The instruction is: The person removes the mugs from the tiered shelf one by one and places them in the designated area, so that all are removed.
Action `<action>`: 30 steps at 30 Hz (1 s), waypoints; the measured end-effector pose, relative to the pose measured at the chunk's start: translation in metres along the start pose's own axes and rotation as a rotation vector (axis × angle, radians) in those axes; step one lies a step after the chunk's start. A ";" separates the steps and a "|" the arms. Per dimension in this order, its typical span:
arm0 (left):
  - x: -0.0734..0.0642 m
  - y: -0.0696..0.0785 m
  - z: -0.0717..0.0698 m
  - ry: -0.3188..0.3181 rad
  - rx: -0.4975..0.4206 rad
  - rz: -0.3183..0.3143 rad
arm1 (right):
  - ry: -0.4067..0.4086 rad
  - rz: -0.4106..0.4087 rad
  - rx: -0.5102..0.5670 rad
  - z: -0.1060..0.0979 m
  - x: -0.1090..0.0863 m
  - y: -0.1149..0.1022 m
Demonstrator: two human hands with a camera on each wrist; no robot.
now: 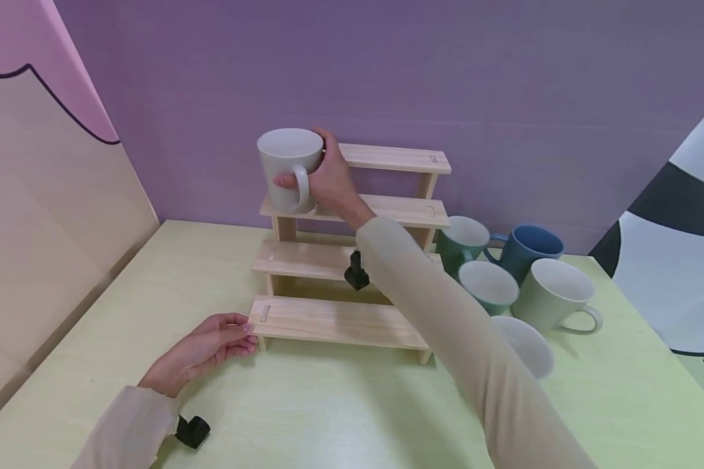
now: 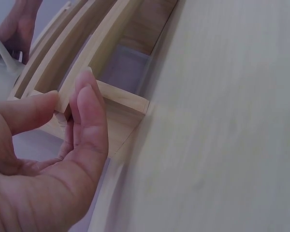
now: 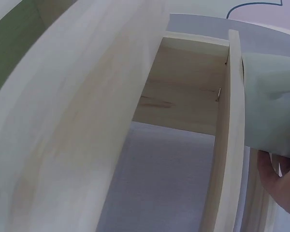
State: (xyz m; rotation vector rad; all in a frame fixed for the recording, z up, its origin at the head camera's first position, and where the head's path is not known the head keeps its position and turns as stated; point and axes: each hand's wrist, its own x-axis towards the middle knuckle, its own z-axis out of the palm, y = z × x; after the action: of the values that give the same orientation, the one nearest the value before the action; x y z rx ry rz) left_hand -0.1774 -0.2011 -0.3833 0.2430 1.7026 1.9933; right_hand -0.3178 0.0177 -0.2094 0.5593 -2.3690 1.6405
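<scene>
A white mug (image 1: 290, 166) is held upright by my right hand (image 1: 328, 179) at the left end of the upper steps of a wooden tiered shelf (image 1: 340, 322). The fingers go round its far side, and the thumb lies across its front by the handle. In the right wrist view the mug (image 3: 270, 106) shows beside a plank's edge, with part of the right hand (image 3: 285, 188) below it. My left hand (image 1: 211, 348) pinches the left end of the lowest step; the left wrist view shows thumb and fingers (image 2: 89, 116) on either side of that plank's corner.
Right of the shelf stand several mugs: a green one (image 1: 460, 238) at the back, a blue one (image 1: 530, 247), another green one (image 1: 489, 286), and white ones (image 1: 554, 293) nearer the front. A purple wall (image 1: 387, 71) rises behind the pale table (image 1: 305, 404).
</scene>
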 end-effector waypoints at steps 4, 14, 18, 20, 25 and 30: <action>0.000 0.000 -0.002 0.000 -0.003 -0.001 | 0.006 -0.017 -0.021 0.001 0.000 -0.001; -0.003 0.003 -0.006 0.010 0.000 -0.015 | -0.013 -0.017 -0.020 -0.001 -0.004 -0.004; -0.002 0.002 -0.007 0.008 0.000 -0.017 | -0.004 -0.016 -0.031 -0.008 -0.007 -0.003; -0.002 0.003 -0.007 0.005 0.005 -0.017 | 0.003 -0.016 -0.031 -0.012 -0.009 -0.002; -0.001 0.003 -0.009 -0.005 0.012 -0.009 | 0.016 -0.020 -0.037 -0.023 -0.014 -0.001; 0.000 0.001 -0.011 -0.014 -0.004 -0.007 | 0.021 -0.015 -0.035 -0.036 -0.019 0.001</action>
State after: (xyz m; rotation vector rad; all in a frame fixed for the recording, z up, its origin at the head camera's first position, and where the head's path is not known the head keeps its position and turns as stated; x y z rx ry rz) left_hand -0.1830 -0.2109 -0.3843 0.2486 1.6885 1.9854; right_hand -0.3027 0.0547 -0.2041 0.5486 -2.3679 1.5881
